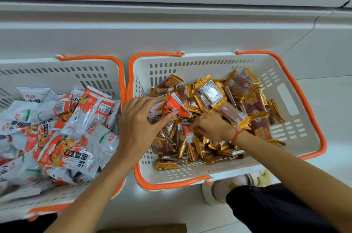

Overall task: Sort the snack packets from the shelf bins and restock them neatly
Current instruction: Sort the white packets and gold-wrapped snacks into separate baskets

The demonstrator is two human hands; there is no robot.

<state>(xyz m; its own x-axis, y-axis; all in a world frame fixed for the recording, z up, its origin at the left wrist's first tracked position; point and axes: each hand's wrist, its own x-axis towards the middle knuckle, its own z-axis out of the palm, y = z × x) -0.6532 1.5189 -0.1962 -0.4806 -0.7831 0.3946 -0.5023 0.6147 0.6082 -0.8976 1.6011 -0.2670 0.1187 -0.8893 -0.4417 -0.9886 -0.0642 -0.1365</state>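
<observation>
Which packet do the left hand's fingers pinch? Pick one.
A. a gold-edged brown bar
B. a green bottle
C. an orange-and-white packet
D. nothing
C: the left hand pinches an orange-and-white packet over the right basket of gold-edged bars.

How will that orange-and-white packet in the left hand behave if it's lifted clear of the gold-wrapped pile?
The orange-and-white packet is creased where the left hand pinches it, so it is probably floppy film. It looks thin and likely light. Its glossy surface may slip, and the loose gold-wrapped snacks around it could shift.
</observation>
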